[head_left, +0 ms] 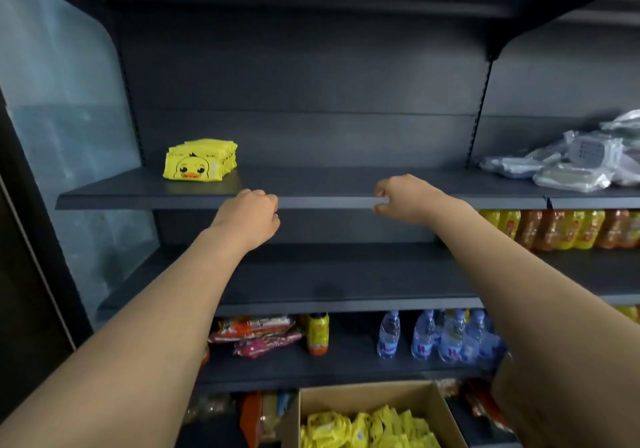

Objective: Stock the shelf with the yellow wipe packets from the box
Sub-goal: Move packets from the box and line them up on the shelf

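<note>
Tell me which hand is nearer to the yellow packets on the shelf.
Left. The left hand is at the shelf edge, just right of the yellow packets; the right hand is farther right along that edge.

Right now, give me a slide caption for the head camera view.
Left hand and right hand at the shelf edge; one stack of yellow wipe packets shelved, more in the box.

Bright yellow is seen on the wipe packets [200, 163] at the far left of the dark grey shelf [346, 184], the front one printed with a duck face, orange beak and black eyes. More yellow is spotted in the brown cardboard box [363, 399] near, and yellow-and-orange bottles [561, 229] are caught at right.
</note>
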`<state>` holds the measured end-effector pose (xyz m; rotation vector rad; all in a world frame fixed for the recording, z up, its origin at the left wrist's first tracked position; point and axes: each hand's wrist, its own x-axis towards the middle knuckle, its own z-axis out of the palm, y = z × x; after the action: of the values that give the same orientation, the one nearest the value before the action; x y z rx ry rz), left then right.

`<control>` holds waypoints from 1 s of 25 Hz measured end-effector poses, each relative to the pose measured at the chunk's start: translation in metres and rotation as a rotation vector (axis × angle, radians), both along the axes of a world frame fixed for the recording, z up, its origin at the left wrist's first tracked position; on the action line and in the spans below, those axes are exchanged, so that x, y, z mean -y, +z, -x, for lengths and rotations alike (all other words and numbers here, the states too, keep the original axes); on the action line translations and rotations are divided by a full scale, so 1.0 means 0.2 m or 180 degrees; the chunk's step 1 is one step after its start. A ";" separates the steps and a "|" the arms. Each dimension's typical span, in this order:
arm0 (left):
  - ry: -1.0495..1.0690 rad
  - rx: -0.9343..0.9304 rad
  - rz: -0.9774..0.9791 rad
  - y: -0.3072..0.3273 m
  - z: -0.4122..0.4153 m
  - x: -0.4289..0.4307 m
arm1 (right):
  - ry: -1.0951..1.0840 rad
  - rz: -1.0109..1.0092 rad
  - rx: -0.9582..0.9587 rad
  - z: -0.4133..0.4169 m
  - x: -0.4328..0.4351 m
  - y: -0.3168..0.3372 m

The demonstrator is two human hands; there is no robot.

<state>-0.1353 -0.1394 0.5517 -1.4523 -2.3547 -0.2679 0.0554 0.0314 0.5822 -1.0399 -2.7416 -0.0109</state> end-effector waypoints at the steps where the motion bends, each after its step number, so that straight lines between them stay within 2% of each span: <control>1: -0.0039 0.0009 0.0056 -0.06 -0.02 -0.01 | 0.0023 0.0063 -0.0008 -0.02 0.01 -0.06; 9: -0.0423 0.0430 0.0338 -0.59 -0.19 -0.22 | -0.0015 0.0722 0.0327 -0.13 -0.10 -0.70; 17: -0.0342 0.0897 0.0699 -1.33 -0.24 -0.57 | -0.0083 0.1525 0.0826 -0.19 -0.43 -1.55; 25: 0.0063 0.1656 0.1585 -2.19 -0.32 -0.67 | -0.0012 0.2066 0.1830 -0.30 -0.57 -2.45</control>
<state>-0.0720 -0.0045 0.1142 -1.7385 -3.0129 -0.0521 0.1164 0.1451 0.0925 -1.3603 -3.3608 0.7332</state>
